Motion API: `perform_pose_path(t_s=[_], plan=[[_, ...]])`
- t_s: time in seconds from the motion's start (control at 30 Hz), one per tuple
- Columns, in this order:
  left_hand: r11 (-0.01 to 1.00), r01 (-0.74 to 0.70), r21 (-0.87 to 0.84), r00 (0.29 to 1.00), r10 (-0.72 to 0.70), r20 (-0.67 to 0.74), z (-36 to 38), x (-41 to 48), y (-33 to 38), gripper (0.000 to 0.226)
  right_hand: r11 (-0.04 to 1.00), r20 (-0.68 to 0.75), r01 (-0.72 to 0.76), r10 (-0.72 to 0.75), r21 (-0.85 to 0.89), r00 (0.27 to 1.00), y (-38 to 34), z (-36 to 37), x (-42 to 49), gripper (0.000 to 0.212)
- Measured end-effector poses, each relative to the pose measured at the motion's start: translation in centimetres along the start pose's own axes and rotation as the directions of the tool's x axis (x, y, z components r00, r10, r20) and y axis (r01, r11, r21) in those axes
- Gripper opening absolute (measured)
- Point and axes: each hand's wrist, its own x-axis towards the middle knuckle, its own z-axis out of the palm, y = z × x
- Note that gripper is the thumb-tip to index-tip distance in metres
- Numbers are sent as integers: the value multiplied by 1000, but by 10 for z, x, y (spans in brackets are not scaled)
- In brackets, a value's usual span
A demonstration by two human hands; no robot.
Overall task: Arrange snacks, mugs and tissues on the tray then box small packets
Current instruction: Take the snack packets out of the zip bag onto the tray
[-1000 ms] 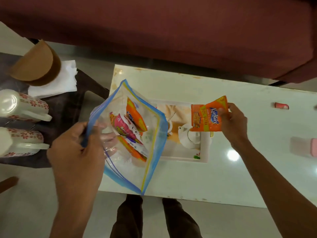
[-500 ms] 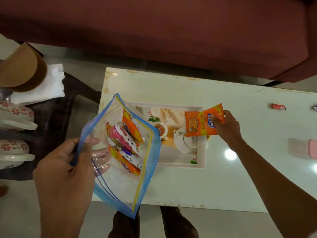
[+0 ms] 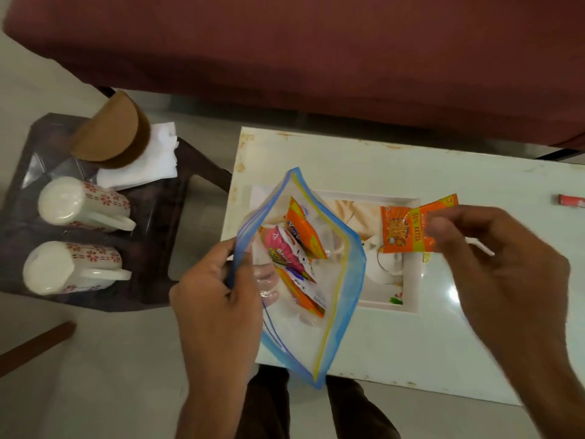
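The right hand (image 3: pixel 500 264) still pinches the orange snack packet (image 3: pixel 400 229), now nearer (not on the tray (image 3: pixel 408 309) yet); left hand (image 3: pixel 218 299) grips the zip bag (image 3: pixel 304 337).

The zip bag (image 3: pixel 316 327) is covering the left part of the tray (image 3: pixel 411 312). The right hand (image 3: pixel 493 267) is showing blurred and is hiding the right end of the orange packet (image 3: pixel 402 229). The small red thing (image 3: pixel 571 200) is running off the right edge, too small to identify. The fingers (image 3: pixel 266 277) of the left hand (image 3: pixel 218 289) are showing only dimly through the bag.
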Motion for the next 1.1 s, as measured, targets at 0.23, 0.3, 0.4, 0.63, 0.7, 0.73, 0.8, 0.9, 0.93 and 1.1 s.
perform_pose_path(t_s=[0.23, 0.3, 0.4, 0.63, 0.7, 0.73, 0.8, 0.9, 0.93, 1.1], plan=[[997, 15, -79, 999, -12, 39, 7, -20, 10, 37, 835, 530, 405, -166, -373, 831, -70, 68, -12, 7], [998, 13, -63, 999, -10, 48, 8, -28, 12, 34, 719, 563, 400, -14, -569, 826, -60, 91, -11, 22], [998, -58, 16, 998, 58, 37, 8, -36, 13, 17, 655, 500, 332, 81, -679, 862, -44, 111, -9, 33], [989, -110, 95, 992, 104, 65, 10, -42, 18, 51, 689, 423, 203, 165, -696, 891, -25, 112, -7, 14], [986, -129, 104, 990, 122, 76, 10, -40, 15, 30, 755, 414, 151, 171, -639, 894, -23, 112, -10, 28], [983, -151, 105, 987, 143, 75, 8, -39, 13, 14, 787, 385, 136, 136, -602, 913, -26, 112, -12, 41], [974, -196, 115, 980, 190, 58, 6, -35, 15, 12, 804, 291, 136, 48, -578, 955, -35, 110, -15, 57], [984, -170, 43, 984, 168, 58, 6, -29, 17, 20, 764, 246, 191, -43, -616, 968, -54, 102, -23, 25], [992, -124, -4, 991, 124, 58, 6, -26, 18, 28, 765, 238, 219, -88, -606, 967, -57, 99, -27, 18], [993, -115, 16, 992, 114, 55, 6, -11, 8, 24, 871, 67, 266, -262, -412, 963, -82, 59, -36, 25]])
